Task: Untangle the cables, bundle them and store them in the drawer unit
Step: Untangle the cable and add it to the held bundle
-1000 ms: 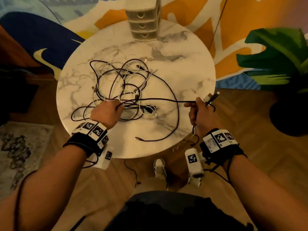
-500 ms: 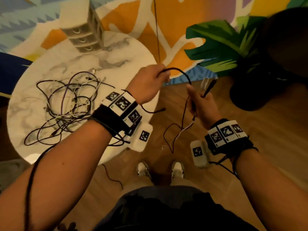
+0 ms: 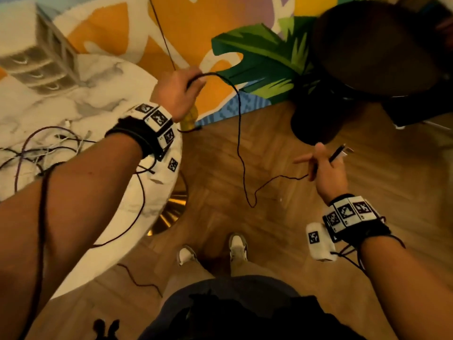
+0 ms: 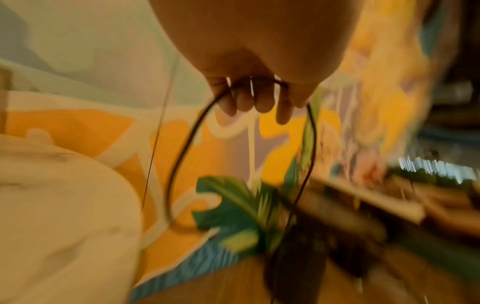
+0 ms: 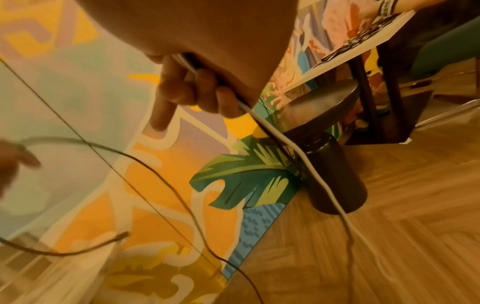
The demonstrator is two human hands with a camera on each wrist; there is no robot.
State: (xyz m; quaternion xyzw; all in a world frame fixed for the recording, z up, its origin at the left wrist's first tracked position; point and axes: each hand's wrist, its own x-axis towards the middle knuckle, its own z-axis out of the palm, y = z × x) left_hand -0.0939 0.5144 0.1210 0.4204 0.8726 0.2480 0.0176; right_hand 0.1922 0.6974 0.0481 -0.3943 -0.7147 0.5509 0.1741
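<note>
Right hand (image 3: 326,171) sat nearest, fingers curled round the plug end of a dark cable (image 3: 239,133), index finger sticking out straight. The cable sagged between both hands over the wood floor (image 3: 269,229). Left hand (image 3: 177,93) was fisted around it further up. The remaining tangle (image 3: 46,150) lay on the marble table (image 3: 98,99), drawer unit (image 3: 36,62) behind it.

Left hand (image 3: 177,93) raised, fingers curled; right hand (image 3: 324,168) apparently gripping, forefinger extended.
</note>
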